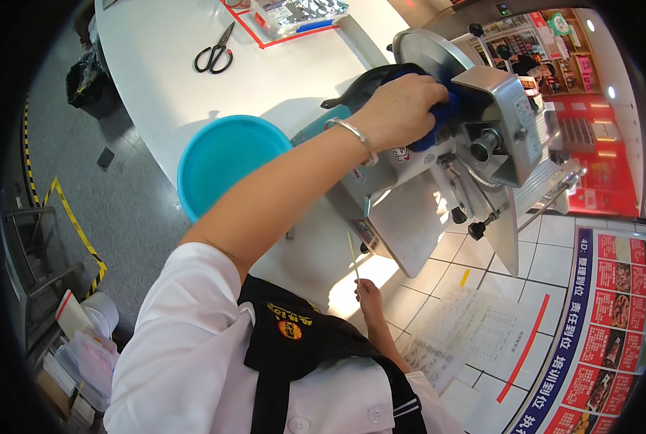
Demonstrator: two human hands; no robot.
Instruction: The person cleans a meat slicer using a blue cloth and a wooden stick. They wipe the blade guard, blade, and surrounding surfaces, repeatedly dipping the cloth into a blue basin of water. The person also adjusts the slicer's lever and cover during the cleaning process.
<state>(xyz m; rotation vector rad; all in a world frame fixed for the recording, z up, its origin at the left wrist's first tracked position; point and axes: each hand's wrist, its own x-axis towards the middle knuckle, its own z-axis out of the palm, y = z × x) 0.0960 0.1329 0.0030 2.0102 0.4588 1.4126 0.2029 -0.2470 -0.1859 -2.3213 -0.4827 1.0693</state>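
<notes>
A metal slicing machine [409, 195] with a round blade [428, 51] stands on the white table. At its upper part, my left hand or right hand cannot be confused: the raised arm with a silver bangle ends in my left hand [407, 111], its fingers curled on a dark blue cloth [425, 142] against the machine. A black plastic piece [363, 89] lies beside the cloth. Lower down, near the table's edge, my right hand [369, 295] pinches a thin yellowish stick [352, 255] pointing up toward the machine's base.
A turquoise basin [220, 157] stands by the slicer. Black-handled scissors [214, 54] and a clear plastic box [295, 16] lie farther along the white table [154, 65]. A lined bin [84, 84] is on the floor. Another person [534, 68] is in the background.
</notes>
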